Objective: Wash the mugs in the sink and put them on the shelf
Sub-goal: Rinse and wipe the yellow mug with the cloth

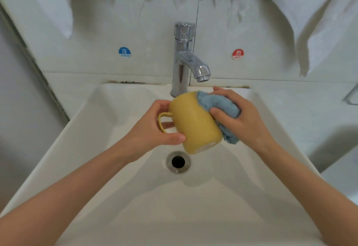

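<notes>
A yellow mug [193, 123] hangs tilted over the white sink [96, 148], its base turned toward me and its handle to the left. My left hand [153, 129] grips it at the handle side, thumb across the body. My right hand [240, 117] holds a blue cloth [219, 106] and presses it against the mug's right side and rim. The mug's opening faces away and is hidden.
A chrome tap [186, 59] stands behind the mug with no water running. The drain [178, 162] lies just below the mug. Blue COLD [124, 52] and red HOT [237, 54] stickers mark the wall. White cloths hang at both upper corners.
</notes>
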Motion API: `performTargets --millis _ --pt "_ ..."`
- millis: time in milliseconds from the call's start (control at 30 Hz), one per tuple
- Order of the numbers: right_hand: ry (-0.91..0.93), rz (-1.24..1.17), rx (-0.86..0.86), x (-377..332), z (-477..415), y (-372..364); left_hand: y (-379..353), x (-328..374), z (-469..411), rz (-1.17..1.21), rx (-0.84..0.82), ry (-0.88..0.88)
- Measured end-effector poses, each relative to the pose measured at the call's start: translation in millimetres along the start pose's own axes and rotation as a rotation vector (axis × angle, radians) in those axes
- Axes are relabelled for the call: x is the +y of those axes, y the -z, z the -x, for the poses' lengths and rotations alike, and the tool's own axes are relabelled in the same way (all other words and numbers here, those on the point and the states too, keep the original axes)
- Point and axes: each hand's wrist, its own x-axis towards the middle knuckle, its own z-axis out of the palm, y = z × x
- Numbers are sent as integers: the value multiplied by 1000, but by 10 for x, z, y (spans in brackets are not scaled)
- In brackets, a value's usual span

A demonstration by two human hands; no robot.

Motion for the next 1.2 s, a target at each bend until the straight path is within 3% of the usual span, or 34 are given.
performTargets --millis 133,267,433,567,733,833,1000,1200 --pt "-252 -101 -152 -28 -4 18 -24 66 9 -51 105 -45" --pt "-228 -102 -222 -37 12 18 -56 59 43 -175 77 -15" --pt "-173 1 -289 -60 0 73 -44 113 21 257 -32 195" --pt "-121 84 -364 -53 22 53 -10 76 21 170 -104 246" --pt "-63 82 -199 -3 50 -57 -12 -3 1 189 -21 218" --pt "12 213 -56 -30 133 -245 -93 -29 22 28 37 158" --pt "187 344 -105 -128 210 -440 -195 -69 35 -191 140 120" --pt "-92 319 -49 165 109 -251 -137 -82 29 -201 176 108"
